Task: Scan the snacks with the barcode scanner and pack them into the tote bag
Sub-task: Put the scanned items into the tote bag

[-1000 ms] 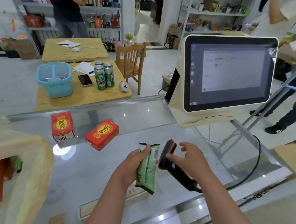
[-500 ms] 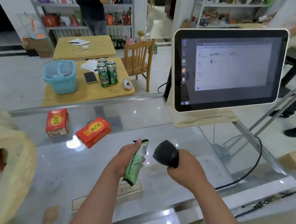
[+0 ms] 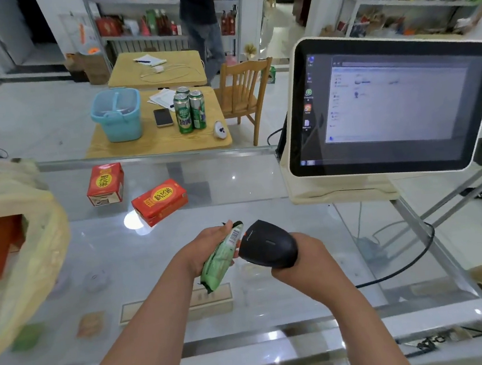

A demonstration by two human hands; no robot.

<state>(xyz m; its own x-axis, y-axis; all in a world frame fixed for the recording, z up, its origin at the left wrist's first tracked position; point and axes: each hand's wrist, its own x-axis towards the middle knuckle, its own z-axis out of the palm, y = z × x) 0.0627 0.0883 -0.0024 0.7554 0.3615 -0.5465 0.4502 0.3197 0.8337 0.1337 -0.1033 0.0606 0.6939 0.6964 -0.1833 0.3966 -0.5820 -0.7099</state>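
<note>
Two full hands: the left hand [image 3: 207, 246] grips a green foil snack packet [image 3: 219, 262], barcode turned toward the black scanner [image 3: 270, 246] clasped in the right hand [image 3: 302, 258]. The yellow tote bag [image 3: 42, 244] waits at nine o'clock.

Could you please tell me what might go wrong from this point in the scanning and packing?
The barcode scanner, gripped by the right hand, sits almost against the green snack packet in the left hand; so close to the curved wrapper, the read may fail.
The cable trails across the glass counter and could snag.
The near red box and far red box could get packed unscanned.
</note>
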